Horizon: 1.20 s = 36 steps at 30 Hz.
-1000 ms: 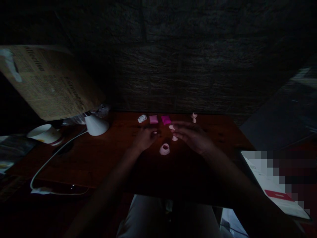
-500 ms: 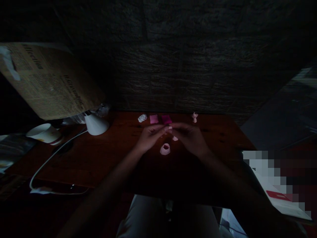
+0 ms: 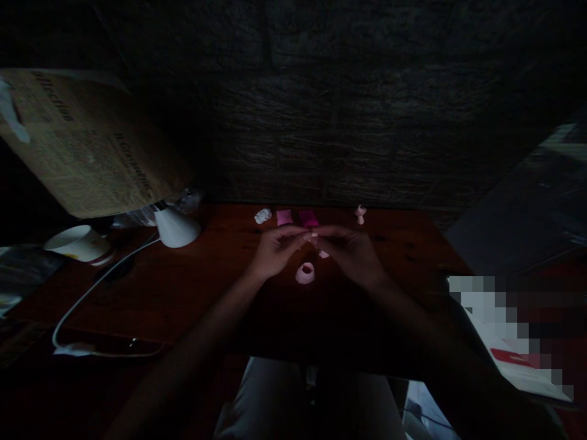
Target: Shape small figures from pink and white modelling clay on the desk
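My left hand [image 3: 277, 249] and my right hand [image 3: 351, 252] meet fingertip to fingertip above the wooden table. Between them they pinch a small pale pink piece [image 3: 314, 234], perhaps modelling clay; most of it is hidden by the fingers. Just below the hands sits a hollow pale pink cup-like form [image 3: 305, 274] with an uneven rim. Another small pink piece [image 3: 323, 253] lies under my right fingers, partly covered. Behind the hands are a light pink square [image 3: 284, 217], a magenta square [image 3: 308, 218] and a white lump [image 3: 263, 216].
A small pink figure-like shape [image 3: 360, 214] stands at the back right. To the left are a white cone-shaped lamp base [image 3: 177, 228] with a cable, a paper cup [image 3: 79, 243] and a newsprint-patterned paper shade [image 3: 101, 146]. A dark brick wall [image 3: 348, 122] rises behind the table [image 3: 215, 269].
Both hands keep the same pinch on the small pink piece, with only slight finger movement. The whole view has shifted slightly; the things on the table stay where they were.
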{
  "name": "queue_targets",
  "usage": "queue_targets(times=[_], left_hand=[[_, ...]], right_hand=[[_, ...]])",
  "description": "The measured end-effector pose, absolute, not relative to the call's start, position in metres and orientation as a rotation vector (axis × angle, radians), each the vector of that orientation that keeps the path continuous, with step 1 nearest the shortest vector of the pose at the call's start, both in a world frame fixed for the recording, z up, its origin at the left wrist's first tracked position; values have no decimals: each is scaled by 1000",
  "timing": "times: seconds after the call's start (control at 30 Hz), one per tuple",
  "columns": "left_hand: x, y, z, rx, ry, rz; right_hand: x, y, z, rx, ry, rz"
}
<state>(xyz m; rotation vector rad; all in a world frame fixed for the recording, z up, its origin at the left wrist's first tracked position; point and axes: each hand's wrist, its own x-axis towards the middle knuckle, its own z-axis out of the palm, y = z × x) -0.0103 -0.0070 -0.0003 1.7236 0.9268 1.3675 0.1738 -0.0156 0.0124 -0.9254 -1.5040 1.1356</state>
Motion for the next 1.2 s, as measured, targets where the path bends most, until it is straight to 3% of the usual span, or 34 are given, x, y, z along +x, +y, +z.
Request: queue_targets(times=[0.27, 0.63, 1.2], left_hand=[[-11, -3, -4, 1647, 1038, 1488], [-10, -2, -7, 1645, 800, 1403], [-4, -5, -3, 1340, 711, 1404]], right_hand=[[174, -10, 13, -900, -1283, 1307], [170, -16, 17, -832, -1185, 1536], [170, -16, 14, -802, -1124, 1607]])
